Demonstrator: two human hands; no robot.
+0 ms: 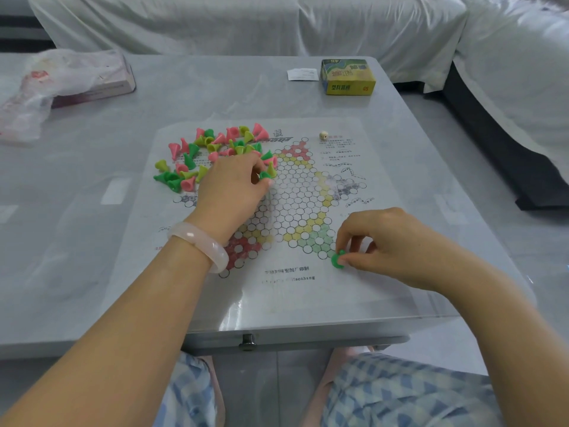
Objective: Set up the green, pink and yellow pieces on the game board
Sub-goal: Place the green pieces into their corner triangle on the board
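Note:
The paper game board (295, 192) with its star of white circles lies flat on the grey table. A loose heap of green, pink and yellow cone pieces (212, 152) covers its far left part. My left hand (231, 186) reaches into the heap's near edge and pinches a green piece (264, 175) between thumb and fingers. My right hand (378, 241) pinches another green piece (338, 259) at the near tip of the board's green corner, its base on the paper.
A small die (323, 135) sits on the board's far right. A yellow-green box (348, 77) and a white slip (302, 74) stand at the table's far right. A plastic bag over a flat box (70, 81) lies far left. A covered sofa runs behind.

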